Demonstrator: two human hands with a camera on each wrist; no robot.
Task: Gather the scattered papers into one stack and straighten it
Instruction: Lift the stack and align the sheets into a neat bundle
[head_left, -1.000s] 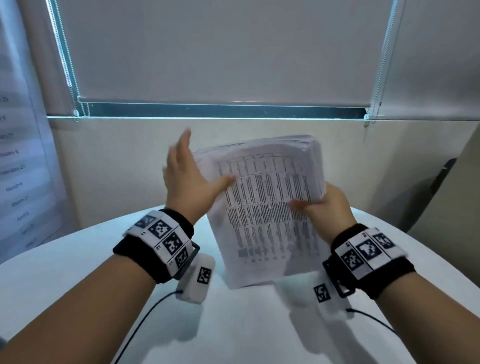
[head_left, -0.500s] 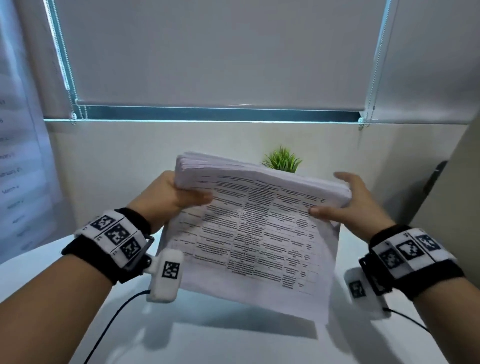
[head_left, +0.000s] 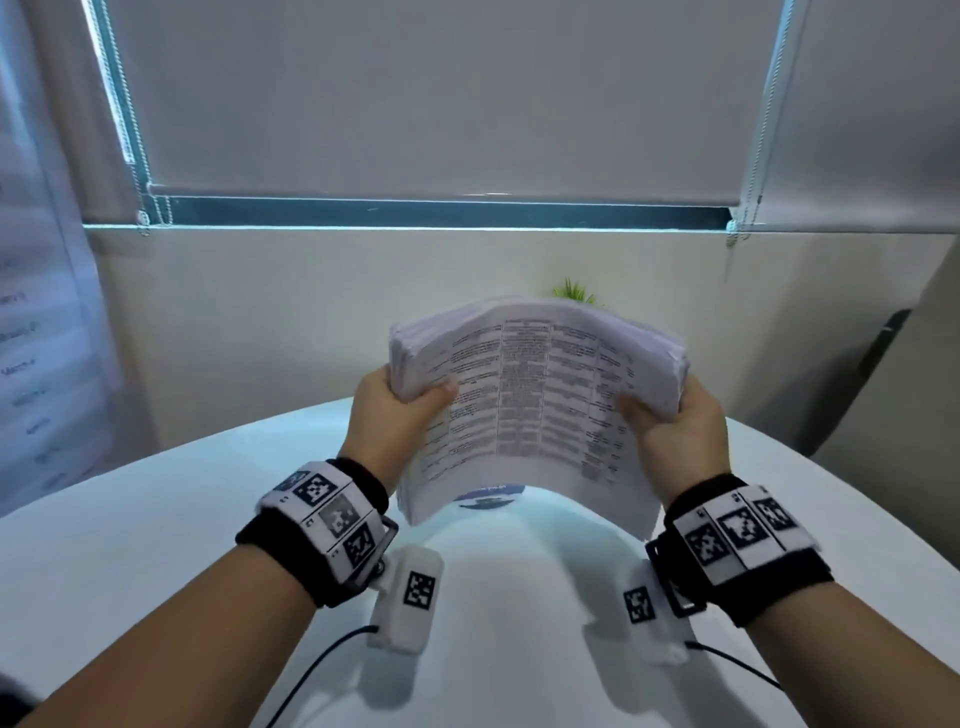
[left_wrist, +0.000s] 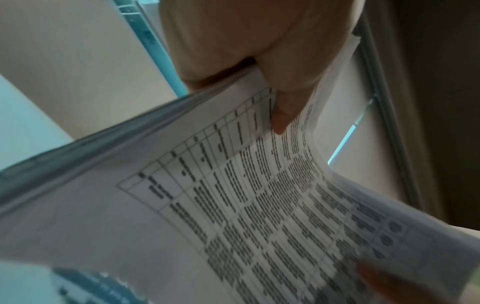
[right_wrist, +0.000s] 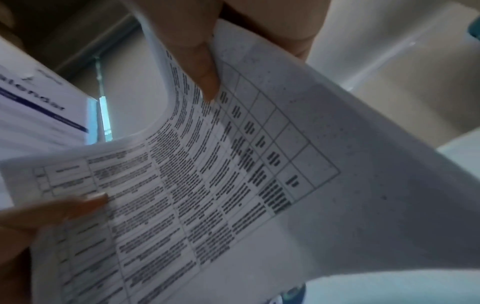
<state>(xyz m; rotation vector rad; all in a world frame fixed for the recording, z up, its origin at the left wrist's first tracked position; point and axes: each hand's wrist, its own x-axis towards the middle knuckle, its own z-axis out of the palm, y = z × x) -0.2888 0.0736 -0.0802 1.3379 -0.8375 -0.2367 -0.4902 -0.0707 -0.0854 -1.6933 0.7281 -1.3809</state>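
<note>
A thick stack of printed papers with a table of text on its top sheet is held above the white table, bowed upward in the middle. My left hand grips the stack's left edge, thumb on top. My right hand grips its right edge the same way. In the left wrist view my left thumb presses on the papers. In the right wrist view my right thumb pinches the papers. The fingers under the stack are hidden.
A blue-and-white printed item lies on the table just under the stack's near edge. A small green plant stands behind the papers. A wall with a blinded window lies beyond, and a calendar poster hangs at the left.
The stack has been turned from tilted to level across both hands and brought nearer. Both hands now grip its side edges, and the stack bows upward.
</note>
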